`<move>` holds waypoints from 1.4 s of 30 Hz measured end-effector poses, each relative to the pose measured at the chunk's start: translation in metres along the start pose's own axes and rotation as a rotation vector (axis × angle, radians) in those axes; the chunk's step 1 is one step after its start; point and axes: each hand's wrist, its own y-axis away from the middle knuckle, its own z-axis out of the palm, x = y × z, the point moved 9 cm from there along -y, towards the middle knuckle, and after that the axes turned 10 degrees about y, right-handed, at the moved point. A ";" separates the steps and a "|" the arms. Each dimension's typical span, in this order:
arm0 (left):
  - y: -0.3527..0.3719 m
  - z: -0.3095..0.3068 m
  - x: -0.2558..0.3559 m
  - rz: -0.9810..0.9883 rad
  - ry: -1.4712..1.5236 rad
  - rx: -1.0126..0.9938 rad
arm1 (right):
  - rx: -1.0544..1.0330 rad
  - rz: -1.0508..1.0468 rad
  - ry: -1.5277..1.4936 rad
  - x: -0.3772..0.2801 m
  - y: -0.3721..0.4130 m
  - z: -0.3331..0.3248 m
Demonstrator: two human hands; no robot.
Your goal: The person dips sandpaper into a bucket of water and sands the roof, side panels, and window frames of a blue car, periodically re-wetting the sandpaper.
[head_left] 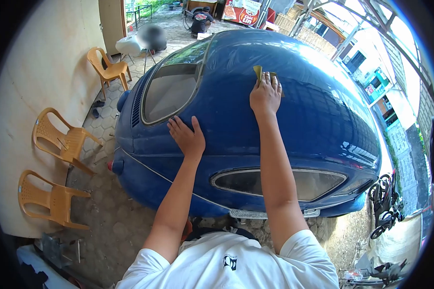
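A blue rounded car [226, 115] fills the middle of the view. On its roof my right hand [266, 96] presses a yellowish-green cloth or sheet [258, 73], whose edges stick out past the fingers. Pale streaks mark the roof beyond that hand. My left hand [188, 137] rests on the body beside the corner of the rear window [171, 91], fingers spread and nothing in it. Below my right forearm lies the side window [246, 182].
Three orange plastic chairs [110, 70] stand along the pale wall [38, 72] on the left. A person in dark clothes [201, 21] crouches at the far end. Another person [152, 38] is near the chairs. Motorcycles or bikes [386, 202] stand at the right.
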 end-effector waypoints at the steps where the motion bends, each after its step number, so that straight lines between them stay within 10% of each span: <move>1: 0.001 0.000 -0.002 0.000 -0.002 -0.002 | 0.014 0.012 0.066 -0.011 0.002 0.003; 10: -0.003 0.006 -0.019 -0.001 0.106 0.034 | -0.072 -0.897 -0.158 -0.177 0.111 0.031; 17: 0.000 0.002 -0.008 -0.030 0.044 0.003 | -0.005 -0.456 0.010 -0.170 0.001 0.062; 24: -0.002 0.004 -0.010 -0.015 0.054 0.009 | -0.125 -0.784 -0.174 -0.182 0.070 0.042; 31: -0.003 0.001 -0.008 -0.013 0.056 0.026 | -0.044 -0.604 0.024 -0.190 0.046 0.051; 37: -0.009 -0.001 -0.030 0.028 0.182 -0.072 | -0.279 -1.073 -0.086 -0.167 0.121 0.018; 42: 0.004 -0.019 -0.081 0.040 0.082 -0.173 | -0.010 -0.668 0.027 -0.134 0.092 0.010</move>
